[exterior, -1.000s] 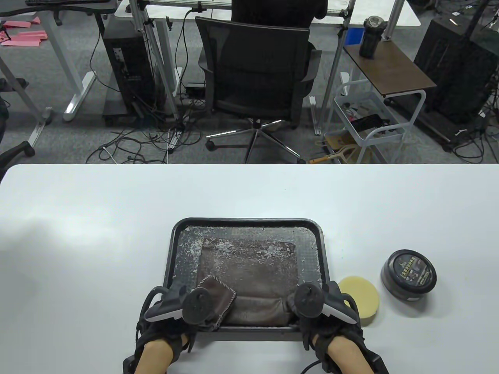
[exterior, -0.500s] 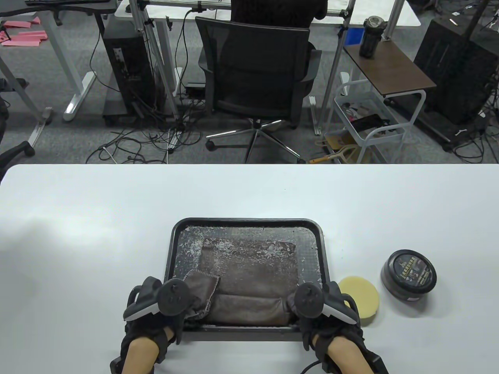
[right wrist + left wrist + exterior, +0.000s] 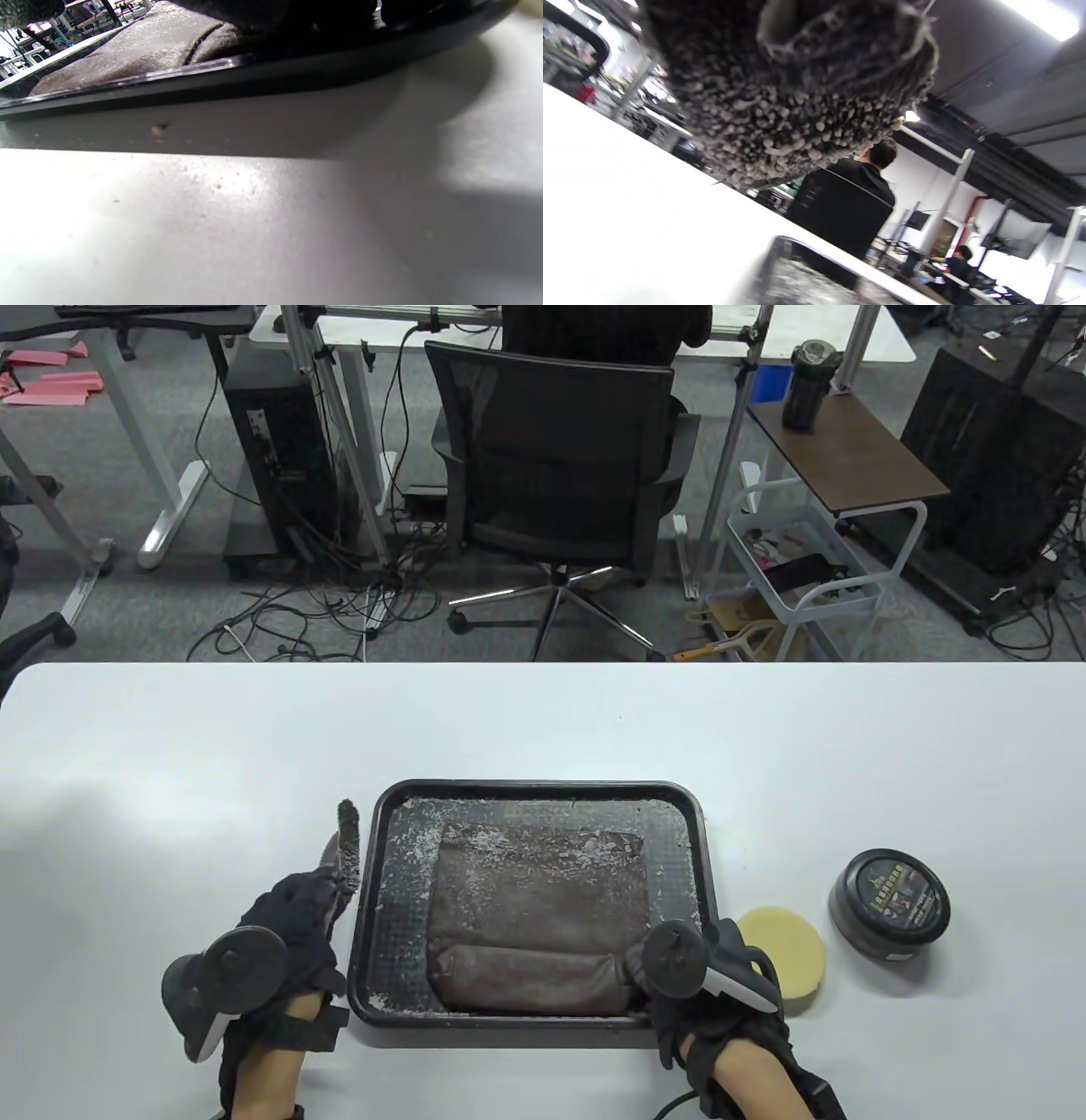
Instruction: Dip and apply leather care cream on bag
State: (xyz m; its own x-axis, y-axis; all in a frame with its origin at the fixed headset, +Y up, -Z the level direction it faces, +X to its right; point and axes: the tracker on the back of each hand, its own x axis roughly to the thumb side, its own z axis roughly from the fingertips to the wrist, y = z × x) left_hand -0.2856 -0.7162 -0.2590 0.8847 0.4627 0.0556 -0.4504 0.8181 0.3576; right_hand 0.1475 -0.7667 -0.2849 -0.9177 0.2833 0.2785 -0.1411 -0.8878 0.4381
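Note:
A brown leather bag (image 3: 543,899), flecked with white cream flakes, lies flat in a black tray (image 3: 543,787). My left hand (image 3: 327,895) is left of the tray and pinches a dark, cream-crusted cloth (image 3: 347,848) that stands up edge-on above the table. The cloth fills the top of the left wrist view (image 3: 793,84). My right hand (image 3: 717,984) sits at the tray's near right corner, its fingers (image 3: 322,12) over the rim (image 3: 254,80) beside the bag (image 3: 140,46). A closed black cream tin (image 3: 889,905) stands at the right.
A round yellow sponge (image 3: 785,954) lies between the tray and the tin, touching my right hand's side. The white table (image 3: 170,780) stretches left and beyond the tray. An office chair (image 3: 560,466) stands past the far edge.
My left hand has lifted the cloth off the bag's near left corner and carried it left, out of the tray. My right hand has stayed put.

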